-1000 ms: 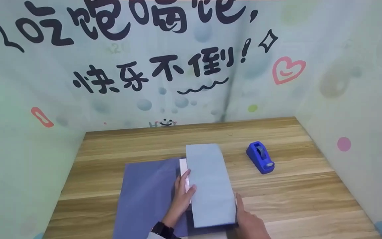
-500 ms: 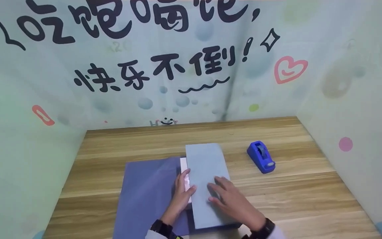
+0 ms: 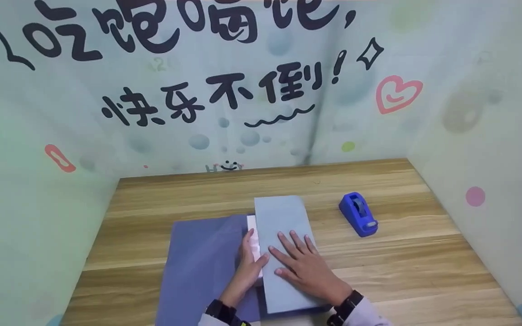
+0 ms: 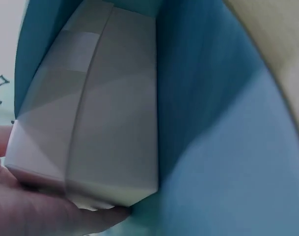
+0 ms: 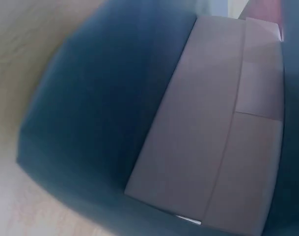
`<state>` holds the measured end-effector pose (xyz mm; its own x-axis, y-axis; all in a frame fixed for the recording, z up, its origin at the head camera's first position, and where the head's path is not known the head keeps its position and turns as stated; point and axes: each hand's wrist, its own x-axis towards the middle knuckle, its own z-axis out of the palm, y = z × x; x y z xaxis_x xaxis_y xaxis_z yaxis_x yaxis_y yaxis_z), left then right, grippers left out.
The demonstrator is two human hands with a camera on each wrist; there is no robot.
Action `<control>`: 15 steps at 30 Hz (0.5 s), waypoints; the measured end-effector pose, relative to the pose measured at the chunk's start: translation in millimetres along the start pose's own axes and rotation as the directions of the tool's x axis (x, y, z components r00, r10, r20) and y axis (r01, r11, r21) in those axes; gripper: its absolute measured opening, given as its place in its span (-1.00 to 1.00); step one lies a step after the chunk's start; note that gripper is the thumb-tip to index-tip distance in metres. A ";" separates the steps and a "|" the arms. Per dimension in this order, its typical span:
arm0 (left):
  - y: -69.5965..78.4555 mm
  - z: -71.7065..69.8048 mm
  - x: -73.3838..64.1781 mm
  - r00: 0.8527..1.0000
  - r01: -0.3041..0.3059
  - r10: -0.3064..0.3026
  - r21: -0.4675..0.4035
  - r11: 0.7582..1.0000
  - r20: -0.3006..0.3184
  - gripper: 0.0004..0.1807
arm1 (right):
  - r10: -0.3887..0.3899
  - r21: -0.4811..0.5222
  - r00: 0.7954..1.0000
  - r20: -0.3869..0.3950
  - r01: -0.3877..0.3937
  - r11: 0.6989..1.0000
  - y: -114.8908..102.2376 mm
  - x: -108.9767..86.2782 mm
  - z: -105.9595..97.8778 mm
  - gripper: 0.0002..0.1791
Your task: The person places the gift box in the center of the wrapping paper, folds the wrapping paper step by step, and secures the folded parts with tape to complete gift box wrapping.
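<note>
A sheet of blue paper (image 3: 206, 262) lies on the table with a pale box (image 4: 120, 108) on it. The paper's lighter side (image 3: 283, 217) is folded over the box top, leaving a narrow strip of box bare on the left. With fingers along the box's left side and thumb at the flap's edge, my left hand (image 3: 245, 274) grips the box. My right hand (image 3: 308, 269) rests on the folded flap, fingers spread and straight. In the right wrist view, the box (image 5: 188, 118) sits between blue paper walls; the right hand's fingers are out of sight there.
A blue tape dispenser (image 3: 358, 215) stands on the wooden table (image 3: 401, 253), right of the paper. Behind the table hangs a printed cloth wall (image 3: 261, 149), and similar walls border both sides.
My right hand has come from the paper's lower right edge onto the flap and now lies flat with spread fingers. The left hand keeps its grip on the box, nearly still.
</note>
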<state>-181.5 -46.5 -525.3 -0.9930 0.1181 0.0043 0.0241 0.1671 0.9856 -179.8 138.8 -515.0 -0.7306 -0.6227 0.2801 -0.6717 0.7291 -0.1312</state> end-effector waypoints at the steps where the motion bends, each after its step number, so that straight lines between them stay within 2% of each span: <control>1: 0.6 -0.9 0.0 1.000 -0.003 0.003 0.025 1.000 0.004 -0.18 | 0.001 -0.004 1.000 0.007 -0.001 1.000 0.5 -0.2 -0.2 -0.42; 6: 5.2 -16.1 -1.4 0.998 0.012 -0.003 0.165 0.986 -0.055 -0.27 | 0.003 0.006 0.999 0.044 -0.003 1.000 0.7 -0.4 -0.9 -0.38; 8: 6.0 -27.5 -3.0 0.995 0.035 -0.009 0.251 0.967 -0.103 -0.35 | -0.003 0.004 0.999 0.039 0.003 1.000 0.1 -0.5 -0.9 -0.38; 9: 6.2 -34.0 -4.2 0.992 0.054 -0.015 0.307 0.950 -0.127 -0.39 | -0.007 0.003 0.999 0.035 0.007 1.000 -0.2 -0.7 -1.0 -0.39; 10: 6.4 -40.8 -6.0 0.988 0.077 -0.021 0.372 0.925 -0.152 -0.42 | -0.012 -0.001 0.999 0.030 0.012 1.000 -0.3 -0.8 -0.8 -0.39; 12: 7.1 -55.4 -11.8 0.979 0.156 -0.061 0.518 0.841 -0.195 -0.44 | -0.017 -0.012 0.999 0.029 0.017 1.000 -0.4 -1.2 -0.8 -0.39; 15: 9.0 -77.5 -23.1 0.962 0.267 -0.143 0.691 0.672 -0.232 -0.45 | -0.011 -0.015 0.999 0.043 0.011 1.000 -0.1 -1.5 -1.0 -0.39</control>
<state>-167.3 -123.6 -503.4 -0.9856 -0.1379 -0.0980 -0.1691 0.8203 0.5464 -178.5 140.0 -514.5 -0.7280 -0.6422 0.2402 -0.6781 0.7262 -0.1136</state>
